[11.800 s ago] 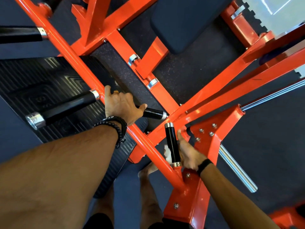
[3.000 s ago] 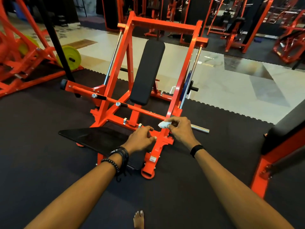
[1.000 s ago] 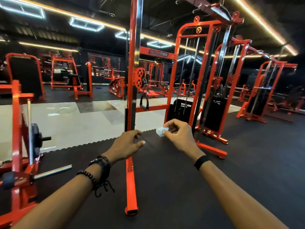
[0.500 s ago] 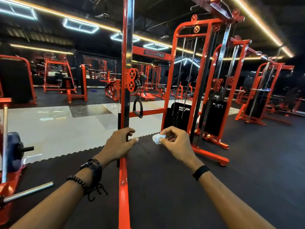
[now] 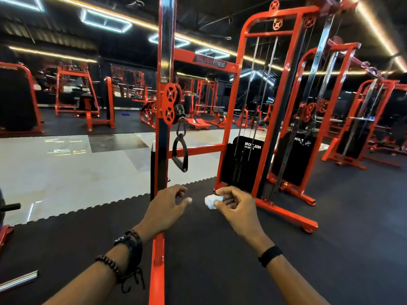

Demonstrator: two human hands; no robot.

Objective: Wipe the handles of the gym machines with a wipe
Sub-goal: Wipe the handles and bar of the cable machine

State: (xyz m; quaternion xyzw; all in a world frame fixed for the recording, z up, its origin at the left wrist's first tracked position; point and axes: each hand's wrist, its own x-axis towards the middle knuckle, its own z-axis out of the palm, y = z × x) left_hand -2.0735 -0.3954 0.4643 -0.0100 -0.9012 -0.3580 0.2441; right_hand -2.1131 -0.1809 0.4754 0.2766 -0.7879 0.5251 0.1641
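A black stirrup handle (image 5: pixel 181 154) hangs by a clip from the red pulley (image 5: pixel 171 106) on the upright post (image 5: pixel 164 62) of an orange cable machine. My right hand (image 5: pixel 234 204) pinches a small crumpled white wipe (image 5: pixel 211 201) between thumb and fingers, below and to the right of the handle. My left hand (image 5: pixel 166 209) hovers in front of the post with loosely curled fingers and holds nothing. Both hands are well short of the handle.
The machine's orange base rail (image 5: pixel 157 267) runs along the black rubber floor between my arms. A weight stack frame (image 5: pixel 253 128) stands right of the handle, with more orange cable stations (image 5: pixel 361 119) beyond. White tiled floor (image 5: pixel 66 168) lies to the left.
The view has closed in on the cable machine; the post and hanging handle look larger and nearer. Both hands dropped slightly, the wipe still pinched in the right.
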